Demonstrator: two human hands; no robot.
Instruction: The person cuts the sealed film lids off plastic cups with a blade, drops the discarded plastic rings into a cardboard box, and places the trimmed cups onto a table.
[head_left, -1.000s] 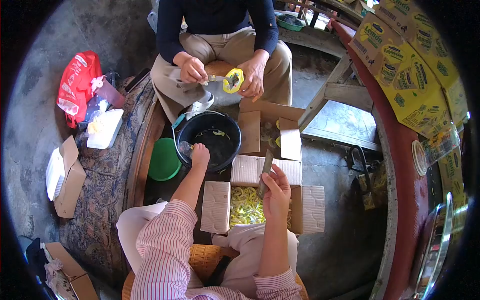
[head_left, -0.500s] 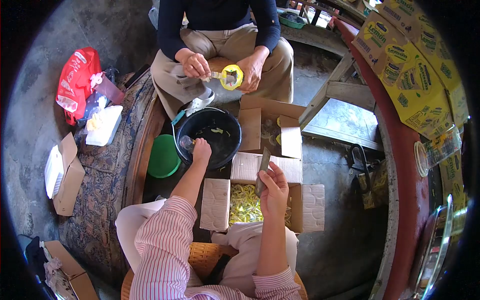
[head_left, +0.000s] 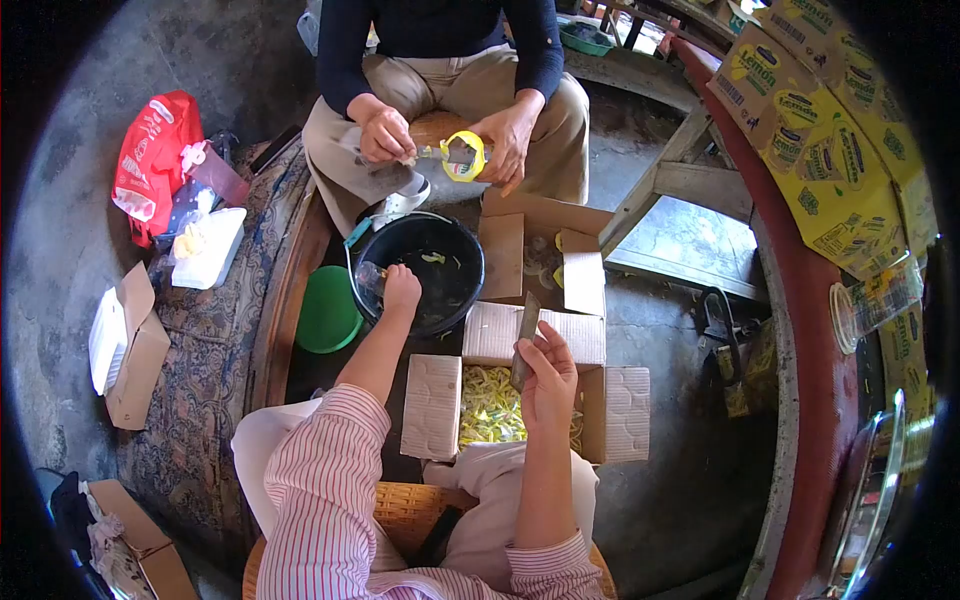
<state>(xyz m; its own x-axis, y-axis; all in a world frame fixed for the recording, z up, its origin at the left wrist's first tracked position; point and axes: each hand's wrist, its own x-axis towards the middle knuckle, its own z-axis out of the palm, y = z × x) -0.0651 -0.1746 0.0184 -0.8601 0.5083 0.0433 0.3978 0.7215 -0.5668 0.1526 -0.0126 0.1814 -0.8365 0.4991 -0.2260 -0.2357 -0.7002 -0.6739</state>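
Observation:
Over the left side of the black bucket [head_left: 468, 310], my left hand [head_left: 402, 290] is closed around a small clear plastic cup [head_left: 371, 277]. My right hand [head_left: 548, 368] pinches a flat, greyish blade-like strip [head_left: 527, 335] between thumb and fingers, tilted upward. Below that hand, an open cardboard box [head_left: 432, 405] holds many yellow-green shreds [head_left: 490, 400]. A few pale scraps [head_left: 433, 257] lie inside the bucket.
Across from me sits a person whose hands [head_left: 508, 140] work on a yellow-rimmed cup [head_left: 465, 157]. A second open box [head_left: 500, 255] holds clear cups. A green basin [head_left: 328, 312] stands left of the bucket; a wooden frame [head_left: 700, 185] rises at right.
My left hand and the clear cup have shifted slightly up and left over the bucket. My right hand stays almost still. The other person's hands have moved a little around their cup.

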